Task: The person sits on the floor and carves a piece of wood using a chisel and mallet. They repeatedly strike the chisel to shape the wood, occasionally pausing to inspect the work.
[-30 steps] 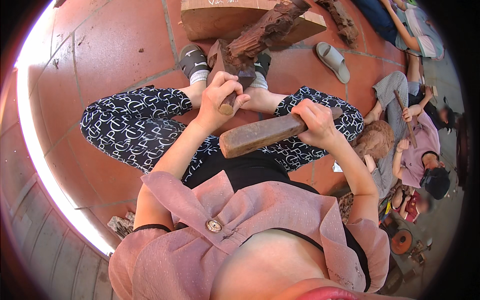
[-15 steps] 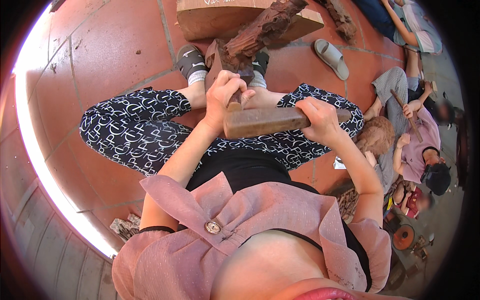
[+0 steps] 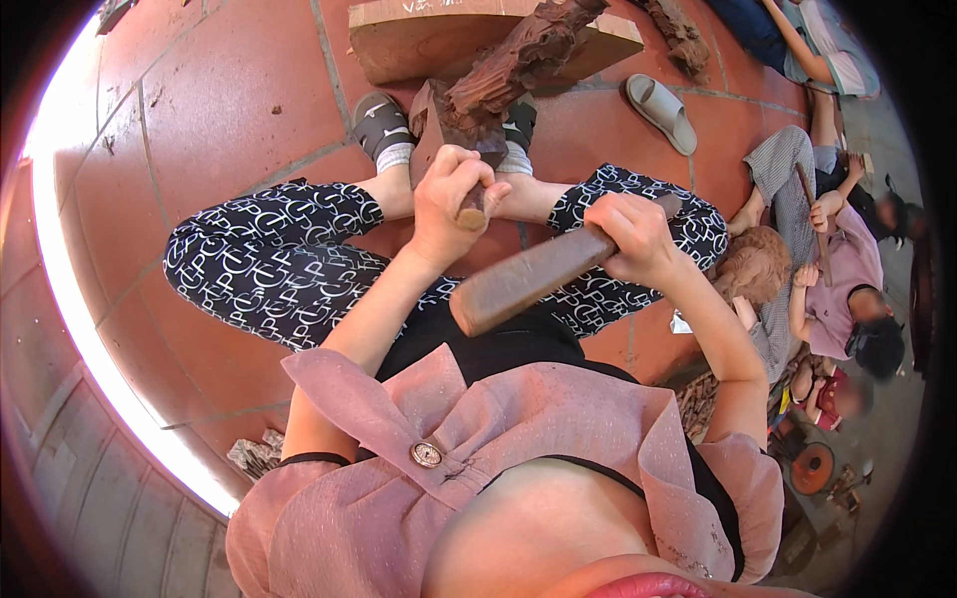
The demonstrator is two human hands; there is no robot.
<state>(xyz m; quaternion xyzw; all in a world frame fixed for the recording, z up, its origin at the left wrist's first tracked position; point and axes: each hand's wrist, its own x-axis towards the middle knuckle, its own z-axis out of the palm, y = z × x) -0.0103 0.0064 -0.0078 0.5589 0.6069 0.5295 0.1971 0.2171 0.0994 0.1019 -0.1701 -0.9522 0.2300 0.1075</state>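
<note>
the left hand (image 3: 451, 199) was closed round a wooden handle (image 3: 472, 216), its butt left bare, its far end hidden by the fist. the right hand (image 3: 635, 237) gripped a wooden mallet (image 3: 533, 282) by its narrow end, seemingly to keep the thick end free, apart from the handle. the dark carved wood (image 3: 523, 60) lay beyond, its blocky end between the sandalled feet (image 3: 383, 124), probably to steady it
</note>
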